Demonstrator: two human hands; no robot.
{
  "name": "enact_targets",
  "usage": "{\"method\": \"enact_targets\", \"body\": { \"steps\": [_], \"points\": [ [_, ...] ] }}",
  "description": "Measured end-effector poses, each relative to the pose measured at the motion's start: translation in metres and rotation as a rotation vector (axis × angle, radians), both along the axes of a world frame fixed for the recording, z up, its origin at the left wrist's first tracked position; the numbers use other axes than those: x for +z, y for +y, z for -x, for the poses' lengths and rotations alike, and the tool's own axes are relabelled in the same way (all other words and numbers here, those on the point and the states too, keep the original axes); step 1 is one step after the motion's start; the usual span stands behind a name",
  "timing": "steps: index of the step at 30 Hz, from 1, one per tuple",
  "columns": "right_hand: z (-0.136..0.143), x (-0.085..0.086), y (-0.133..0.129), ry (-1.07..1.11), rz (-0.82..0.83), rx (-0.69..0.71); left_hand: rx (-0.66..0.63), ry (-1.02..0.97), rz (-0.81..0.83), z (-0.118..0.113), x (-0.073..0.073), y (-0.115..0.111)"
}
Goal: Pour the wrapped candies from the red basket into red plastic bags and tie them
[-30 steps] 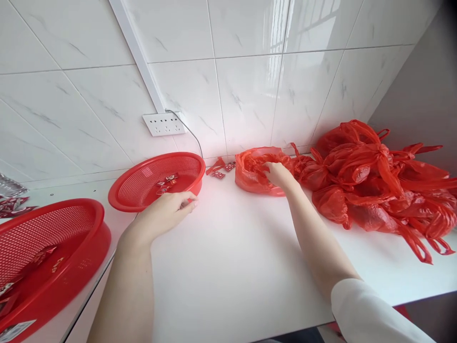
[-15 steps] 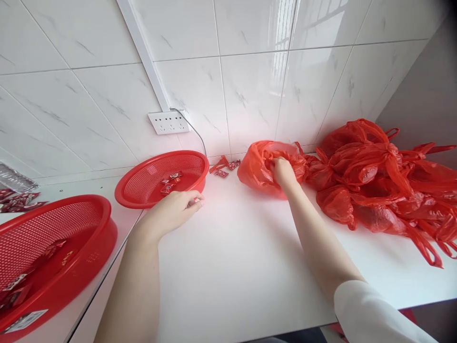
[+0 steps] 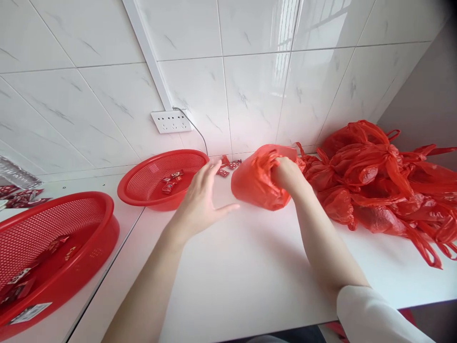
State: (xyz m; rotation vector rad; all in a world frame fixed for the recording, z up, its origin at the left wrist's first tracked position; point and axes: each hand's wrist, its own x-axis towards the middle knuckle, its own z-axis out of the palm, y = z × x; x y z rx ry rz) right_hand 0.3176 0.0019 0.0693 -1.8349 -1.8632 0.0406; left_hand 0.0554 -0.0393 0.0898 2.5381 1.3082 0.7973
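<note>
My right hand (image 3: 286, 174) grips the gathered top of a red plastic bag (image 3: 252, 183) on the white table; its fingertips are hidden in the folds. The bag looks full and tilts toward the left. To its left, my left hand (image 3: 203, 202) is raised over the table with thumb and fingers spread, touching nothing. Just behind that hand stands a round red plastic basket (image 3: 137, 183) with a few small red packets (image 3: 172, 181) inside. Several more small red packets (image 3: 223, 172) lie by the wall, between basket and bag.
A heap of tied red plastic bags (image 3: 374, 176) fills the table's right side. At the near left stands a larger red basket (image 3: 103, 224) with some packets in it. More packets (image 3: 24, 197) lie behind it. A power socket (image 3: 171, 121) with a cable is on the tiled wall.
My left hand has moved right toward the bag and spread its fingers. The bag has been pulled slightly nearer and tilted, with my right hand still at its top.
</note>
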Motion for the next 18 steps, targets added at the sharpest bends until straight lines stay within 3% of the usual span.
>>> {"method": "enact_targets", "body": {
  "steps": [4,7,10,13,16,18],
  "points": [
    [0.03,0.013,-0.021,-0.016,0.081,0.372,-0.049,-0.034,0.029,-0.021,-0.016,-0.006],
    [0.037,0.022,-0.031,0.181,-0.026,0.562,-0.005,0.006,0.184,-0.021,-0.025,0.001],
    [0.033,0.026,-0.032,0.514,-0.195,0.451,0.015,0.074,0.282,-0.014,-0.029,0.013],
    [0.024,0.026,-0.025,0.803,-0.417,0.21,0.029,0.163,0.297,-0.01,-0.033,0.022],
    [0.013,0.027,-0.018,0.928,-0.628,-0.004,0.041,0.165,0.344,-0.01,-0.037,0.027],
    [0.006,0.029,-0.017,0.992,-0.705,-0.01,0.008,0.072,0.345,-0.01,-0.039,0.029]
  ]
}}
